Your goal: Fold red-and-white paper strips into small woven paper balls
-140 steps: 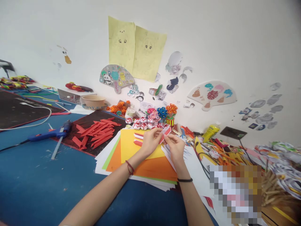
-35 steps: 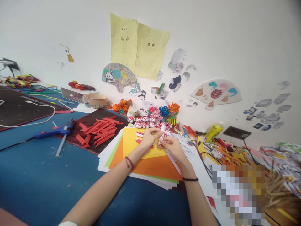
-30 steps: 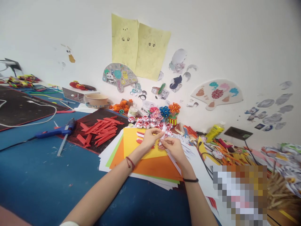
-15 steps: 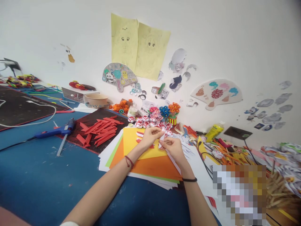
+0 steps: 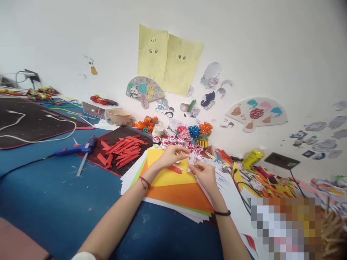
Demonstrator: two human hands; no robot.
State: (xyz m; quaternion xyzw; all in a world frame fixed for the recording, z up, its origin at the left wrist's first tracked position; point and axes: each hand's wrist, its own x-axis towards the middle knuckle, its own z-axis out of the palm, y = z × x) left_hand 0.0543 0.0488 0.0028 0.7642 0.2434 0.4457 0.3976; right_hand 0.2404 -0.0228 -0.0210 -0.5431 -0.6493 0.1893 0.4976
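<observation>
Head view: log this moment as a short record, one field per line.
right hand: pinching a small white paper piece with red marks
left hand: fingertips beside that piece, contact unclear
beneath: paper stack, yellow sheet on top
left side: red strips on a dark mat; blue glue gun
behind: blue flowers

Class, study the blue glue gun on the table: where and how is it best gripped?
Probably by the handle of the blue glue gun, from the left: it lies on its side, handle stretching left to the black cord, away from the glue stick jutting toward the camera.
</observation>
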